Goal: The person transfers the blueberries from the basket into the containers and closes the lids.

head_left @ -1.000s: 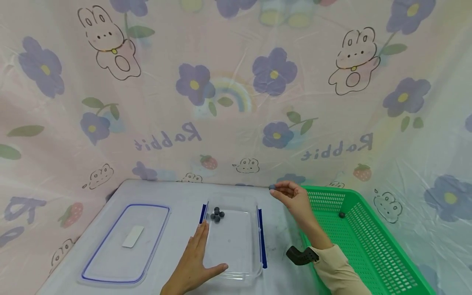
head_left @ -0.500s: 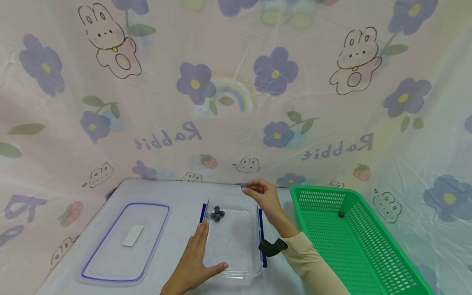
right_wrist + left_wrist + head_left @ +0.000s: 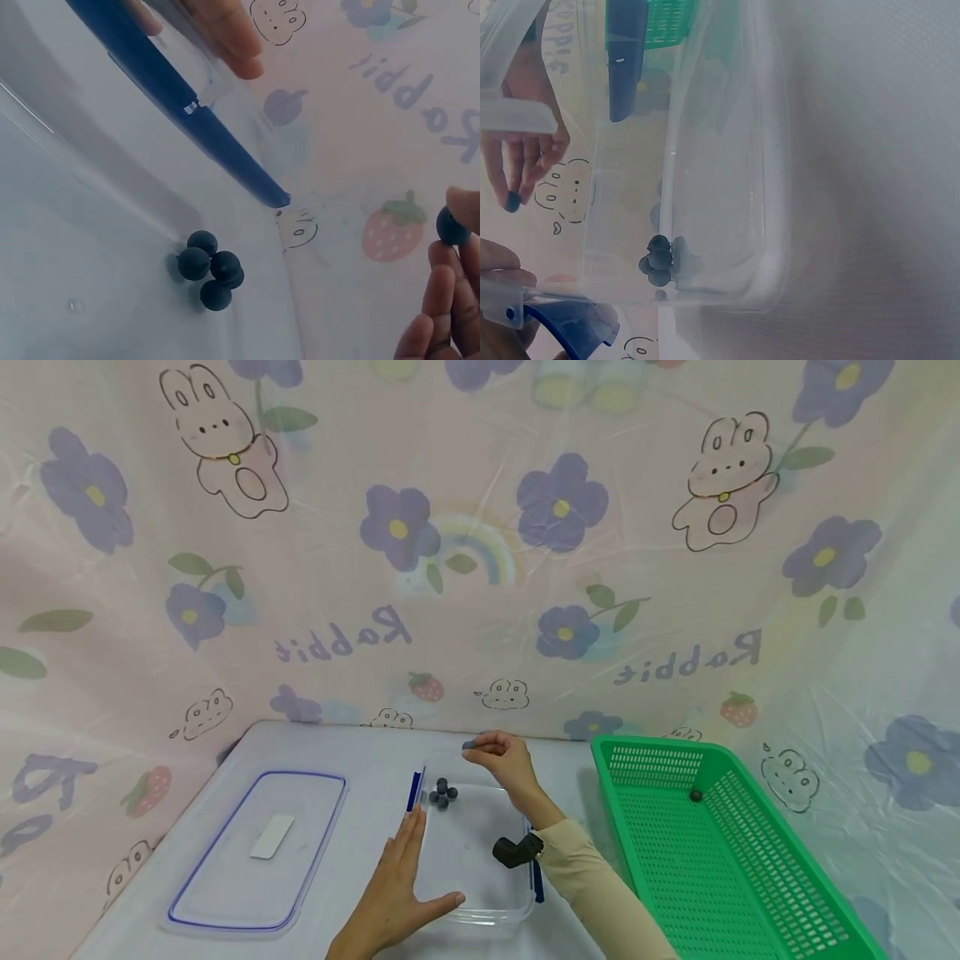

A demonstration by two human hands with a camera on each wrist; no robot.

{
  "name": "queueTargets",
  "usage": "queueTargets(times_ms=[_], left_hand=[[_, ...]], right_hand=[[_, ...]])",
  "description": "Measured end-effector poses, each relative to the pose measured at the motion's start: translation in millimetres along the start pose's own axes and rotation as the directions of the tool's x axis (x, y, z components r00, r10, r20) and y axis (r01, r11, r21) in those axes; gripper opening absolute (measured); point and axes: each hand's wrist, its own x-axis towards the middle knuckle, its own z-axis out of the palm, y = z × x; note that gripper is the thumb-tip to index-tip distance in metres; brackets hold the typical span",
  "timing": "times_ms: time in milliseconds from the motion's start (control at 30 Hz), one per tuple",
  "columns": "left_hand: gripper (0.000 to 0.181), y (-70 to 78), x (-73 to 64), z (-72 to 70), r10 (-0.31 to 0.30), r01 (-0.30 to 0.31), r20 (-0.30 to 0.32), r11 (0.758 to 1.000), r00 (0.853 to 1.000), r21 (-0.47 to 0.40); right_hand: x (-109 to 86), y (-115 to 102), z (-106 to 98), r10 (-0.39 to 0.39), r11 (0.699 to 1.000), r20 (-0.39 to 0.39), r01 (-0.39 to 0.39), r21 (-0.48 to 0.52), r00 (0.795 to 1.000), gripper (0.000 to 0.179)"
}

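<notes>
The head view shows the ball (image 3: 468, 745) held up at the far end of the box (image 3: 472, 852); you can't tell just how high it is above the worktop (image 3: 367, 814). It should be very light and smooth, and maybe a bit soft, so a hard squeeze could squash it or make it pop out. It would likely roll if set down. Take it by its round sides, with just your tips. Your right grip (image 3: 506, 766) does that: thumb and fingertips are pinched close, with only the ball between them. Your left grip (image 3: 397, 889) holds nothing; its straight fingers lie against the left side of the box, and its thumb sticks out wide by the near end. Inside the box, at the far left, five balls (image 3: 225, 264) sit in a tight bunch. One more ball (image 3: 696, 796) is in the basket (image 3: 675, 860), to the right of the box.
</notes>
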Motion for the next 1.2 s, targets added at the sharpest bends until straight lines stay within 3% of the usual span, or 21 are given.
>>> queueTargets(times_ms=[367,733,933,1200], left_hand=[[0.116,-2.1,-1.3,-0.4,0.027,-0.027,-0.015,1.000,1.000,-0.016],[0.114,-3.0,-2.5,0.8,0.059,-0.060,-0.038,0.998,0.998,-0.035],[0.115,-3.8,-2.4,2.5,0.073,-0.075,-0.052,0.997,0.996,-0.036],[0.115,-3.9,-1.8,2.8,0.087,-0.088,-0.058,0.996,0.995,-0.021]], right_hand=[[13.9,15.9,14.3,0.039,0.995,0.008,-0.038,-0.092,0.999,0.028],[19.2,29.6,26.8,0.149,0.967,0.007,-0.144,-0.210,0.989,0.024],[22.6,39.0,29.9,0.161,0.945,0.024,-0.147,-0.293,0.987,0.022],[20.8,43.5,29.5,0.179,0.916,0.100,-0.129,-0.380,0.979,0.022]])
